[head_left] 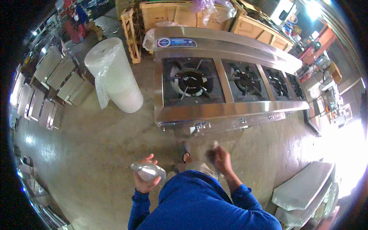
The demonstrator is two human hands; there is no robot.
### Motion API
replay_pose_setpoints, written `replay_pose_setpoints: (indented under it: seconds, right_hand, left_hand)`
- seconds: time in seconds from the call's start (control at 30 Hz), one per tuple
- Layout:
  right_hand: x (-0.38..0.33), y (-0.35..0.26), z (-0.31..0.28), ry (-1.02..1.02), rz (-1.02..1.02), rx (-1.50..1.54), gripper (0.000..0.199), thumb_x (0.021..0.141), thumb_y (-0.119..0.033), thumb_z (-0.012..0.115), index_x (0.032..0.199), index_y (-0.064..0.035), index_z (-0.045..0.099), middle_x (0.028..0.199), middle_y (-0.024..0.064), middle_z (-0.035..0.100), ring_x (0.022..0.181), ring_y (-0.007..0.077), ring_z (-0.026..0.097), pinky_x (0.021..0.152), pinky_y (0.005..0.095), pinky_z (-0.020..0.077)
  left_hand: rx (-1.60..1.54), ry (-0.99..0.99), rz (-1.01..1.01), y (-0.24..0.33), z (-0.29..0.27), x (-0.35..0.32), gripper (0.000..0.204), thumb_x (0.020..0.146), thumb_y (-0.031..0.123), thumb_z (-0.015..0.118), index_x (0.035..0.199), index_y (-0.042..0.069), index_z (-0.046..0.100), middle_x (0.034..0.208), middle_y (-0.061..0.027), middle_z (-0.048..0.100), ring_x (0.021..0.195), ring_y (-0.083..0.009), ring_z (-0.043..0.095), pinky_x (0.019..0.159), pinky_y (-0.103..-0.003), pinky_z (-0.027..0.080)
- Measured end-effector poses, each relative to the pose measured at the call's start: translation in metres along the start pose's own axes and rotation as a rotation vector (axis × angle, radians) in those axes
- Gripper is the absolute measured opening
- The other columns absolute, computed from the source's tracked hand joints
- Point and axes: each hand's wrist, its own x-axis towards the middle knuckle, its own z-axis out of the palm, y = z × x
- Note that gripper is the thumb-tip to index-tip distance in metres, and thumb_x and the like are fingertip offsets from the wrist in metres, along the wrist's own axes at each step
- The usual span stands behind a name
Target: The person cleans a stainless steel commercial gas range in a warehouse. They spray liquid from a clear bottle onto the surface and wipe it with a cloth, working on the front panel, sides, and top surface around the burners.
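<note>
A clear plastic bottle (pixel 148 171) lies in the left hand's (pixel 145 180) grip.

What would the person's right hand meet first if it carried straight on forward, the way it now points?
Probably the front edge of the steel stove, near its control knobs; the right hand is blurred and depth is unclear.

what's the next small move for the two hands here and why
Probably step closer and raise the right hand toward the stove's front edge. That hand grips a small blurred item, the left hand holds a clear bottle-like object, and both hang well short of the steel four-burner stove.
</note>
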Motion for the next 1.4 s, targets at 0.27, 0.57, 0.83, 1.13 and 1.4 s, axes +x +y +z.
replay_pose_setpoints:
  seconds: [0.27,0.57,0.83,1.13,1.4]
  right_hand:
    - [-0.048,-0.053,0.056,-0.605,-0.054,0.950,0.038,0.104,-0.027,0.045,0.131,-0.0004,0.052,0.118,0.0045,0.062,0.108,0.0147,0.056,0.096,0.0317,0.0448]
    - [-0.065,0.009,0.100,-0.696,-0.018,0.819,0.038,0.101,-0.025,0.051,0.132,-0.0021,0.053,0.124,0.0066,0.060,0.111,0.0154,0.053,0.098,0.0334,0.0434]
    - [-0.024,0.045,0.141,0.056,0.359,1.647,0.044,0.099,-0.039,0.051,0.132,-0.0104,0.049,0.126,0.0088,0.057,0.113,0.0246,0.058,0.089,0.0431,0.0520]
    - [0.095,-0.053,0.286,0.854,0.069,1.697,0.039,0.098,-0.029,0.048,0.132,-0.0091,0.051,0.126,0.0045,0.057,0.110,0.0182,0.056,0.091,0.0303,0.0432]
    - [0.173,-0.103,0.344,1.103,-0.105,0.925,0.066,0.100,-0.043,0.034,0.153,-0.0058,0.026,0.161,0.0157,0.015,0.149,0.0387,0.005,0.119,0.0502,0.0051]
  left_hand:
    - [0.179,-0.463,-0.043,-0.003,0.047,0.001,0.076,0.064,0.017,0.084,0.131,0.004,0.051,0.127,-0.0107,0.053,0.111,-0.0229,0.058,0.096,-0.037,0.046]
    - [0.172,-0.389,-0.288,-0.013,0.061,-0.028,0.061,0.066,0.017,0.084,0.118,0.005,0.055,0.113,-0.0072,0.060,0.104,-0.0189,0.059,0.091,-0.036,0.049]
    - [0.406,-0.297,0.164,-0.008,0.019,-0.015,0.069,0.060,0.025,0.086,0.117,0.006,0.052,0.129,-0.0155,0.050,0.114,-0.0241,0.051,0.092,-0.038,0.047]
    - [0.475,-0.490,0.279,0.016,-0.106,0.136,0.074,0.065,0.035,0.079,0.125,0.006,0.047,0.132,-0.0144,0.045,0.122,-0.0298,0.048,0.093,-0.038,0.050]
    - [0.671,-0.540,0.313,0.041,-0.136,0.243,0.088,0.067,0.053,0.077,0.132,0.006,0.040,0.136,-0.0165,0.042,0.119,-0.0370,0.051,0.095,-0.049,0.047]
